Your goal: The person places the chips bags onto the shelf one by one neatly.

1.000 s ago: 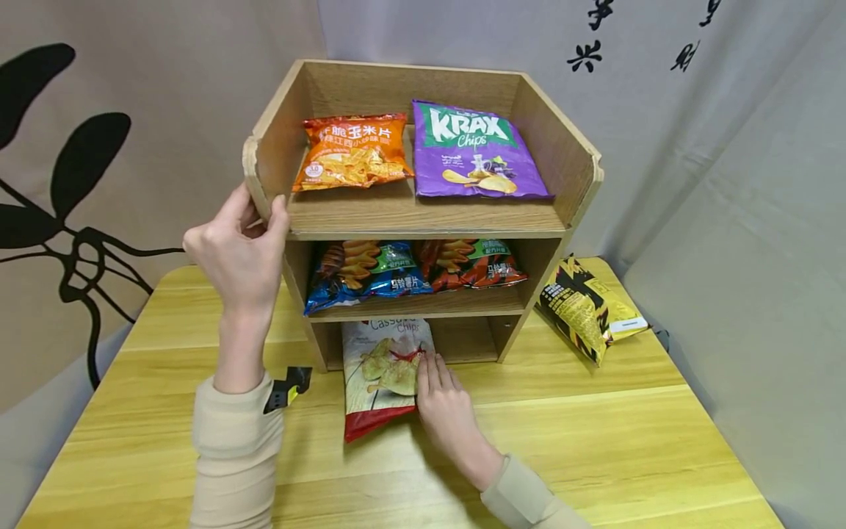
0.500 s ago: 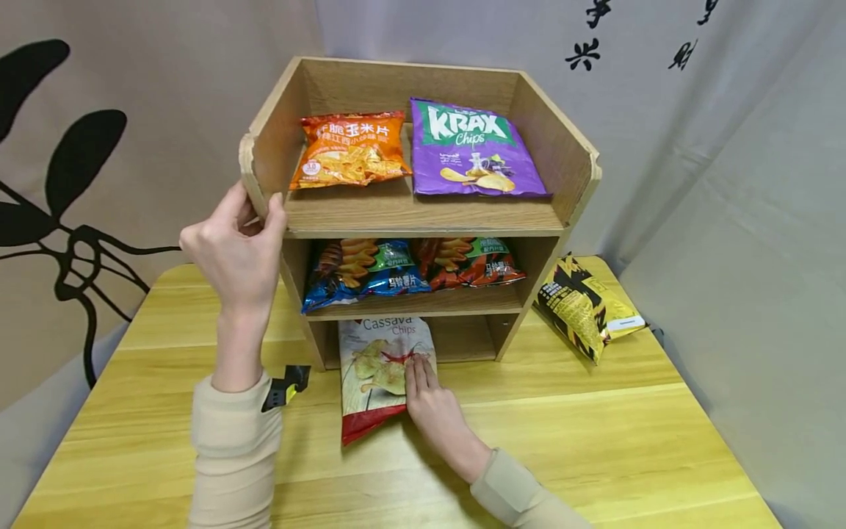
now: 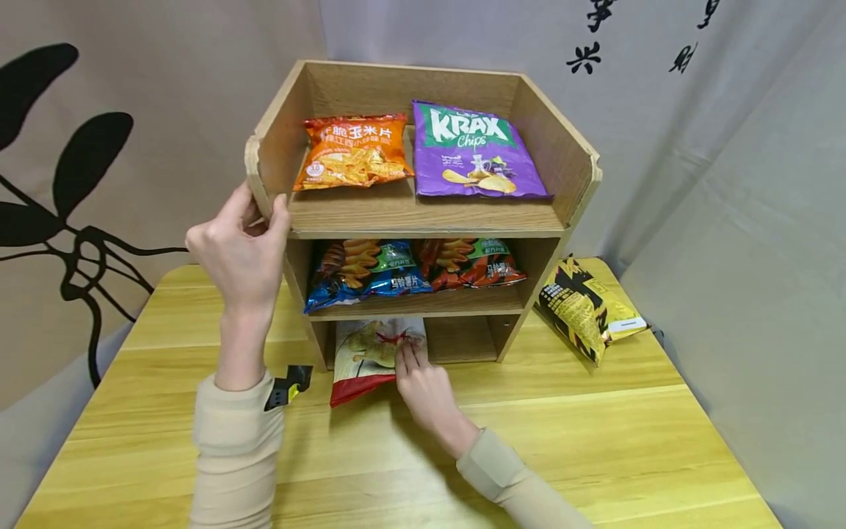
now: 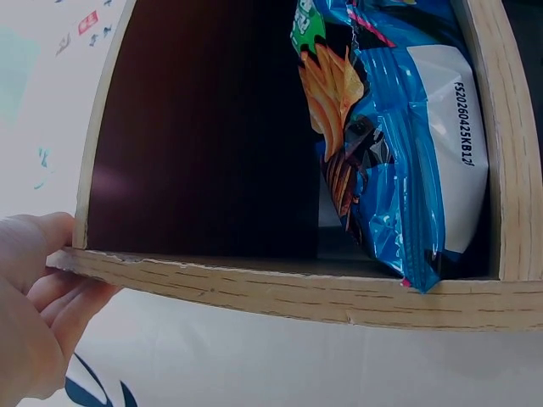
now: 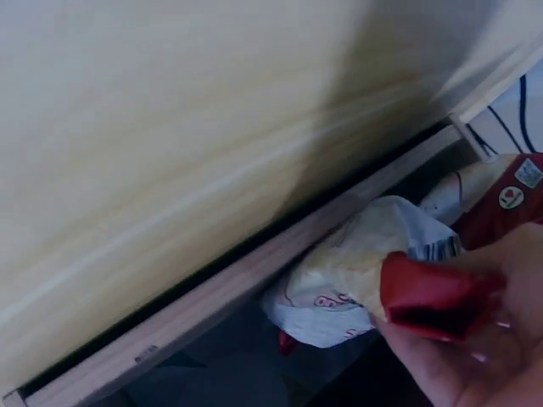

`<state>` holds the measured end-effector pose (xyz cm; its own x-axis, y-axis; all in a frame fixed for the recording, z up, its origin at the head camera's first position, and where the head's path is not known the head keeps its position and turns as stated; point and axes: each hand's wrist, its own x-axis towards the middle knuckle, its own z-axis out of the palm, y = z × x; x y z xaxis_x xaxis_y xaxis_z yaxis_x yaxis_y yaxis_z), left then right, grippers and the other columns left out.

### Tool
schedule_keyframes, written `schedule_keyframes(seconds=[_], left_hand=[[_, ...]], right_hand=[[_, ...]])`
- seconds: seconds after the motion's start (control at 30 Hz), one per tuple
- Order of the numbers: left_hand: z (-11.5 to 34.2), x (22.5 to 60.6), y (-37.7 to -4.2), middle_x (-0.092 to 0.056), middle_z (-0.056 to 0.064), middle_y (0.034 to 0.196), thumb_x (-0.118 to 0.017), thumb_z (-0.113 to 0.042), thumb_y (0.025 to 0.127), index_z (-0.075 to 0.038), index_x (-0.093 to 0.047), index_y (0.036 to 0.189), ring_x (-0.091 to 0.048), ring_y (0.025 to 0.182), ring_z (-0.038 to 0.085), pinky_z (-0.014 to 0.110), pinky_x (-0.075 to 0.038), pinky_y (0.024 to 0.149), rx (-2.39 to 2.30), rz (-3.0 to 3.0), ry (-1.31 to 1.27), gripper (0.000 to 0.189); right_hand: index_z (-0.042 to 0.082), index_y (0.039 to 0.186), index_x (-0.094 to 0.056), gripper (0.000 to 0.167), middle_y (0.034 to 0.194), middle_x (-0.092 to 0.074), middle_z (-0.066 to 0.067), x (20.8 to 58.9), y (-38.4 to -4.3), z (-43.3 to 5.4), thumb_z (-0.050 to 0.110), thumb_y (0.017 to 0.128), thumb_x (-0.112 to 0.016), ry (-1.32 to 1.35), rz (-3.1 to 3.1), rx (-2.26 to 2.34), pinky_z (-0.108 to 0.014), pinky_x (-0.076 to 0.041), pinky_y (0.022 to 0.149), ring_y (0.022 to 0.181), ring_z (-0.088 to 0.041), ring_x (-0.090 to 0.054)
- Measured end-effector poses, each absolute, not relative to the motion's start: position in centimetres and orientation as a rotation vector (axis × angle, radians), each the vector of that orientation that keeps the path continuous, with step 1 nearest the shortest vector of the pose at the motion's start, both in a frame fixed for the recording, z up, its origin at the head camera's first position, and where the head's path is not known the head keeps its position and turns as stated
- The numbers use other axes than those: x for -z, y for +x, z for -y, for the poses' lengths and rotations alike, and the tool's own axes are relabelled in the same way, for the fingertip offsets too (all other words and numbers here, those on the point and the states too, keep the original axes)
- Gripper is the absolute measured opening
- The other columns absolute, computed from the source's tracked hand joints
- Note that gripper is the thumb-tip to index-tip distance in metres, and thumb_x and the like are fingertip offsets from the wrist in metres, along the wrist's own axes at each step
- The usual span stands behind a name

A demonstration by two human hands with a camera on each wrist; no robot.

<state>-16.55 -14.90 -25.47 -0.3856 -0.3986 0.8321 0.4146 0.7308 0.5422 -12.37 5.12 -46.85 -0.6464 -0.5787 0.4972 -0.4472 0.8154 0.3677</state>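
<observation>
A red-and-white bag of cassava chips point(image 3: 360, 367) lies partly inside the bottom compartment of a wooden shelf point(image 3: 423, 220), its red end sticking out at the front. My right hand point(image 3: 428, 397) holds it by its right edge, fingers on top. From the right wrist, the hand point(image 5: 475, 365) shows close up at the bag's crumpled red end point(image 5: 437, 297), with the bag's white part point(image 5: 327, 318) at the shelf's bottom board. My left hand point(image 3: 241, 250) grips the front edge of the upper left side panel, thumb on the inner side.
On the top tier lie an orange chip bag point(image 3: 357, 154) and a purple KRAX bag point(image 3: 476, 158). The middle tier holds a blue bag point(image 3: 370, 272) and a red-orange bag point(image 3: 476, 268). Yellow-and-black bags point(image 3: 588, 308) lie on the table point(image 3: 628, 441) right of the shelf.
My right hand has moved left and forward with the bag of cassava chips. The bag sits deeper in the bottom compartment, its lettering now hidden. My left hand stays on the shelf.
</observation>
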Motion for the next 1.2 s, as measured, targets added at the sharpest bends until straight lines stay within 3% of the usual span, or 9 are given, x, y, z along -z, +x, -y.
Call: schedule_keyframes(seconds=[0.23, 0.4, 0.53, 0.93, 1.2], left_hand=[[14.9, 25.5, -16.5, -0.074, 0.018, 0.082, -0.063, -0.014, 0.083, 0.004, -0.073, 0.092, -0.071, 0.066, 0.033, -0.005, -0.033, 0.062, 0.874, 1.763, -0.009, 0.022], [14.9, 25.5, -16.5, -0.074, 0.018, 0.083, -0.063, -0.014, 0.083, 0.004, -0.073, 0.093, -0.07, 0.065, 0.033, -0.005, -0.033, 0.062, 0.877, 1.763, -0.003, 0.023], [14.9, 25.4, -16.5, -0.074, 0.018, 0.081, -0.063, -0.014, 0.083, 0.004, -0.073, 0.092, -0.069, 0.062, 0.033, -0.003, -0.031, 0.06, 0.869, 1.764, 0.002, 0.022], [14.9, 25.4, -16.4, -0.074, 0.018, 0.082, -0.063, -0.014, 0.083, 0.003, -0.073, 0.093, -0.07, 0.064, 0.033, -0.004, -0.032, 0.061, 0.874, 1.763, -0.002, 0.022], [14.9, 25.4, -16.4, -0.074, 0.017, 0.081, -0.063, -0.014, 0.083, 0.004, -0.073, 0.092, -0.07, 0.064, 0.032, -0.003, -0.033, 0.062, 0.87, 1.772, 0.001, 0.022]], right_hand=[[0.01, 0.114, -0.067, 0.035, 0.116, -0.069, -0.01, 47.3, -12.8, -4.9, 0.012, 0.078, -0.066, 0.826, 2.379, 0.269, -0.026, -0.057, 0.076, 0.105, -0.021, -0.066], [0.014, 0.123, -0.063, 0.042, 0.126, -0.063, -0.016, 47.3, -11.3, -4.9, 0.022, 0.081, -0.068, 0.833, 2.438, 0.278, -0.034, -0.054, 0.091, 0.116, -0.027, -0.062], [0.018, 0.132, -0.056, 0.045, 0.133, -0.058, -0.015, 47.4, -10.2, -4.6, 0.023, 0.088, -0.061, 0.835, 2.511, 0.349, -0.038, -0.05, 0.098, 0.125, -0.028, -0.056], [0.024, 0.122, -0.063, 0.038, 0.127, -0.062, -0.008, 48.1, -11.6, -3.6, 0.016, 0.086, -0.054, 0.814, 2.453, 0.241, -0.036, -0.053, 0.092, 0.118, -0.027, -0.059], [0.026, 0.118, -0.062, 0.037, 0.124, -0.064, -0.002, 47.7, -12.7, -3.1, 0.014, 0.083, -0.061, 0.803, 2.448, 0.202, -0.036, -0.054, 0.09, 0.117, -0.022, -0.06]])
